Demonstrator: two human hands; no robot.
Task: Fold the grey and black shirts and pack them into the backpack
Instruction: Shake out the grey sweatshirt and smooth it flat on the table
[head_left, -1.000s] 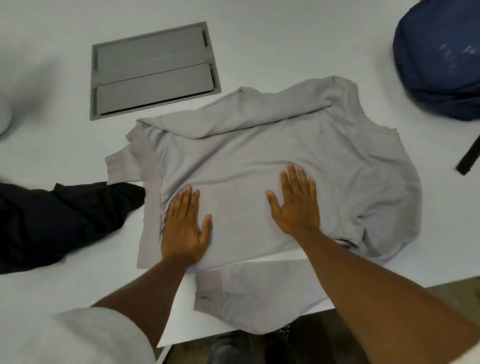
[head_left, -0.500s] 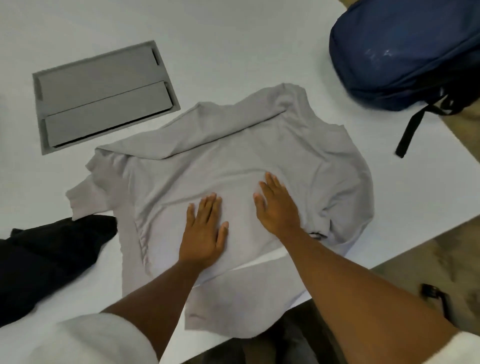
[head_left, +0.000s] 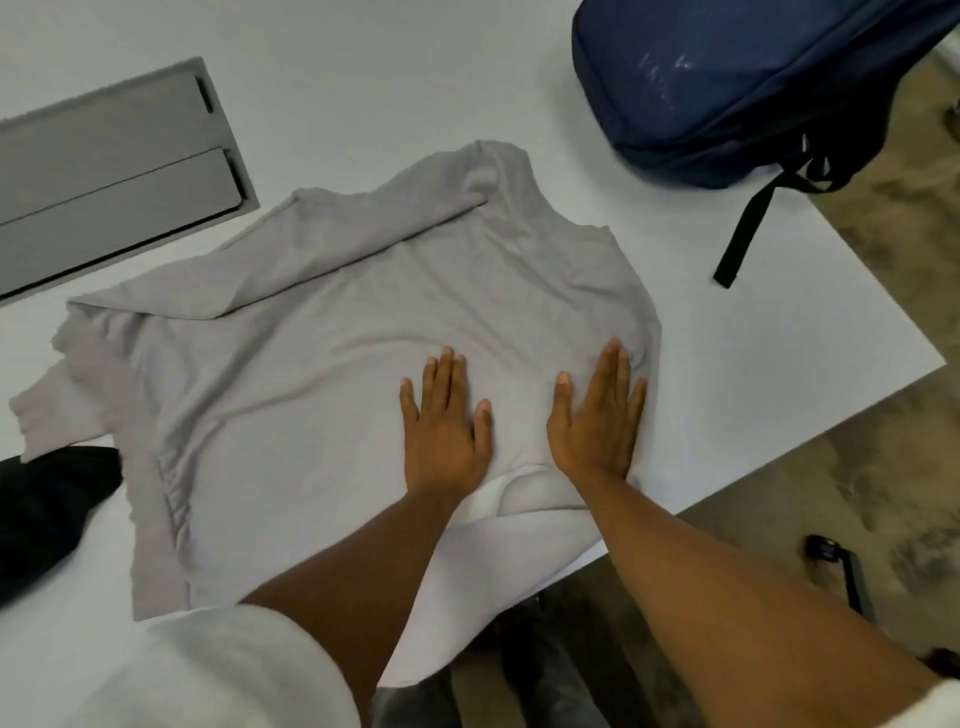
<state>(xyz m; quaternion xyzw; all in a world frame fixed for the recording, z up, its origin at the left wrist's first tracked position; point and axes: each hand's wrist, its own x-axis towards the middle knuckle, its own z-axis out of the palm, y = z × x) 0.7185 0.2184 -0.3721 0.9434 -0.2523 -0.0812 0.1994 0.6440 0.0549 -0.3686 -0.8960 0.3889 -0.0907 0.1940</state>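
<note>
The grey shirt lies spread on the white table, one sleeve folded across its top, another hanging over the near edge. My left hand presses flat on the shirt's lower middle, fingers straight. My right hand lies flat beside it, near the shirt's right edge. The black shirt is bunched at the left, partly out of view. The navy backpack sits at the far right corner, a black strap trailing from it.
A grey recessed panel is set in the table at the far left. The table's right corner and near edge are close to my hands, with brown floor beyond. A dark object stands on the floor at the right.
Both hands have slid rightward across the grey shirt, smoothing it, the right one reaching its right edge. The view has shifted right, showing more of the backpack and less of the black shirt.
</note>
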